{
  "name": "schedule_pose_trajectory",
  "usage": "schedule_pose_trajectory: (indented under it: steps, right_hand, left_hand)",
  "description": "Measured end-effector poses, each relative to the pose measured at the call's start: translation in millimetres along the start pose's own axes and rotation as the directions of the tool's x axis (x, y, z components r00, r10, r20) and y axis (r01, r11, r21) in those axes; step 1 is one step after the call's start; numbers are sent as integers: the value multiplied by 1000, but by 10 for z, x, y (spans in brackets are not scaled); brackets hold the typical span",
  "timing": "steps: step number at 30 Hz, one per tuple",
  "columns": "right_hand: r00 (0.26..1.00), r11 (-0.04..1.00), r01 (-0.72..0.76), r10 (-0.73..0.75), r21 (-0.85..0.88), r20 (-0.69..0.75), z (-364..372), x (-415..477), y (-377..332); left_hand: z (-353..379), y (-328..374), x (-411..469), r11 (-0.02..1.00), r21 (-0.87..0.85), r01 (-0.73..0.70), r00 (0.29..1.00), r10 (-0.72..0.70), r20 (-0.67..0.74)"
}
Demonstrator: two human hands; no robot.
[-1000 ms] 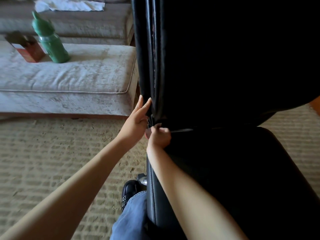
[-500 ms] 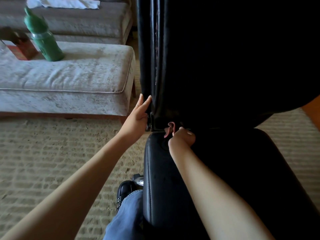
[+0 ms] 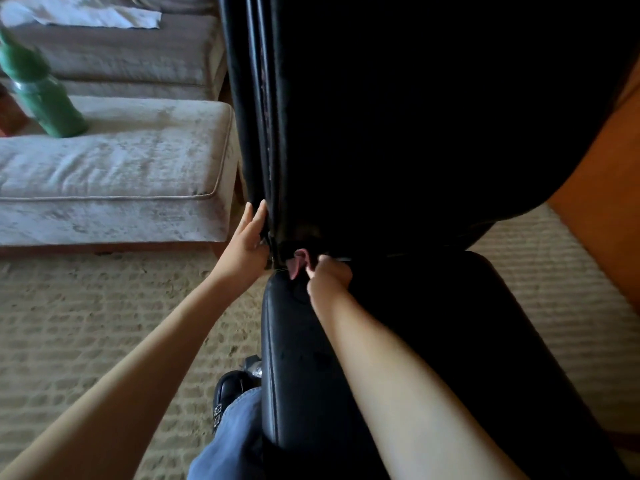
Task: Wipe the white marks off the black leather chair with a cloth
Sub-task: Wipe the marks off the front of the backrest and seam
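Fingers (image 3: 325, 260) of R hand (image 3: 329, 277) pinch cloth (image 3: 298, 263); L hand (image 3: 246, 244) touches chair (image 3: 298, 344).

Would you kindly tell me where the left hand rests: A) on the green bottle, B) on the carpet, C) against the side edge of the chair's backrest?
C: the left hand lies with straight fingers against the backrest edge of the black leather chair, well away from the green bottle.

Black leather chair (image 3: 298, 358) — upright back fills upper centre, seat lower centre; pink cloth (image 3: 297, 265) bunched at the crease between them.
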State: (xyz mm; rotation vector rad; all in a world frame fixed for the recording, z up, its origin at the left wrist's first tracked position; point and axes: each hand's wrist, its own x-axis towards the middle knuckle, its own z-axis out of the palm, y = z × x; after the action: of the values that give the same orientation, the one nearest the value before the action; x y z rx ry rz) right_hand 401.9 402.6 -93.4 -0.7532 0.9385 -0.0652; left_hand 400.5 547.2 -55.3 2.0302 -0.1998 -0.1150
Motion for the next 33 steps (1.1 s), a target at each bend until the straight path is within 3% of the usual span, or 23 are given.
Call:
schedule_pose_trajectory:
  steps: [1,4,6,8,11,13,15,17,21,26,33]
  right_hand:
    - [993,994,103,-104,-26,-51,-142,14,-215]
    - [945,964,245,-215,98,-246,-549,164,-897]
    - [895,946,324,-311,-14,-321,-822,248,-1221]
    - [819,921,359,-388,-152,-422,-1091,352,-1445]
    - [755,895,375,-446,-240,-482,-1409,511,-1630]
    - [749,882,390,-472,-265,-466,-1590,637,-1740]
    - [711,845,417,-532,-333,-459,-1737,777,-1854]
    - [689,798,476,-599,-368,-407,-1791,907,-1981]
    - [621,658,608,-743,-445,-249,-1698,1134,-2278]
    - [556,574,620,-802,-535,-217,-1616,1235,-2336]
    - [557,480,654,-829,-585,-57,-1387,1136,-1573]
  left_hand:
    - [33,-3,19,1000,5,15,1000,-15,-2]
    - [147,-15,33,998,-50,-47,999,46,-15]
    - [286,-32,21,993,-116,-30,998,23,-61]
    - [476,2,7,981,-178,79,983,-106,-148]
    - [743,117,-15,928,-223,297,889,-354,-289]
    - [976,279,-56,896,-206,394,852,-440,-284]
    - [1228,469,-63,892,-215,398,863,-444,-242]
    - [1429,629,4,872,-349,343,878,-430,-211]
    - [1632,770,223,718,-620,316,821,-534,-200]
    - [1743,688,269,752,-600,272,827,-501,-253]
    - [1816,682,288,727,-649,223,794,-522,-311]
